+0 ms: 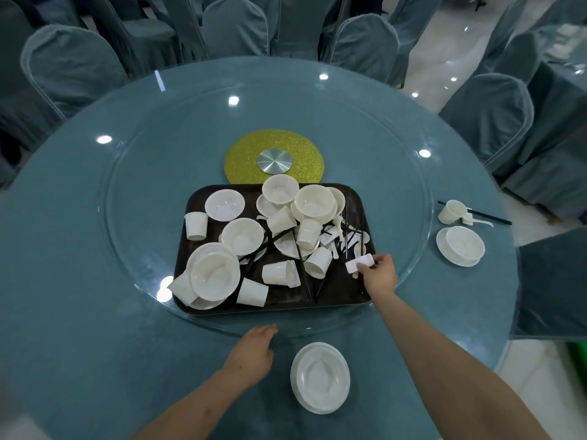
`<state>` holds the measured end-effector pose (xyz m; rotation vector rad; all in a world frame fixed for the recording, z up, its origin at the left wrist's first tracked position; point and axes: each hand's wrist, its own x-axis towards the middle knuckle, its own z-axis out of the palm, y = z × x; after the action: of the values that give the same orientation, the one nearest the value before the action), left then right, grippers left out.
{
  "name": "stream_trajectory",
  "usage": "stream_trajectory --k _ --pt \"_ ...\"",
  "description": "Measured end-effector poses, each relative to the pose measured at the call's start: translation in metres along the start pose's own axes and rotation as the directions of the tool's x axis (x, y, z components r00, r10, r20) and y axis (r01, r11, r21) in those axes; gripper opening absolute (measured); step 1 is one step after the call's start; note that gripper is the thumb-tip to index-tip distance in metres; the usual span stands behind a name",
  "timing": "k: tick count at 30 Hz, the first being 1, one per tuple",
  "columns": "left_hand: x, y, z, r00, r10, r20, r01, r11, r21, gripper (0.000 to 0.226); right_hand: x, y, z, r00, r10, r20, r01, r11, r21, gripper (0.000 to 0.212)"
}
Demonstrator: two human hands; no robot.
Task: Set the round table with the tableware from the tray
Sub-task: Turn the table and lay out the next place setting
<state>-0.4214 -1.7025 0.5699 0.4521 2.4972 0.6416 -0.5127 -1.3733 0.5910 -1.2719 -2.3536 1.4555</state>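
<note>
Lifting small white rest (359,264) from tray (336,293) at 4 o'clock: right hand (379,274) pinches it; left hand (254,350) relaxed, flat. Lift straight, avoid chopsticks (300,258).

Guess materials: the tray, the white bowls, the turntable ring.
Tray: dark matte, probably plastic; dull, scuffed surface.
White bowls: glossy white, ceramic or melamine; soft highlights, cannot tell which.
Turntable: clear glass; tablecloth shows through, ceiling lights mirror in it.

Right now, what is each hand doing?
Left hand: open, resting on the teal round table.
Right hand: fingers pinch a small white rectangular holder.
</note>
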Motion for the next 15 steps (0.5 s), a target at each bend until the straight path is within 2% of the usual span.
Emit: stream_trajectory --k 7,10,15 --pt "0.0 0.009 -0.001 0.998 -0.049 0.045 0.049 0.999 0.009 0.057 -0.025 0.021 -0.027 0.996 0.09 0.017 -0.092 0.969 0.23 0.034" --pt "-0.001 0.014 -0.005 0.994 -0.072 0.078 0.071 0.997 0.013 0.056 -0.046 0.027 -0.039 0.996 0.084 0.028 -0.089 0.935 0.342 0.034" --pt "0.0 0.023 -0.011 0.989 -0.099 0.107 0.096 0.995 0.03 0.052 -0.075 0.047 -0.053 0.995 0.079 0.062 -0.099 0.895 0.436 0.031"
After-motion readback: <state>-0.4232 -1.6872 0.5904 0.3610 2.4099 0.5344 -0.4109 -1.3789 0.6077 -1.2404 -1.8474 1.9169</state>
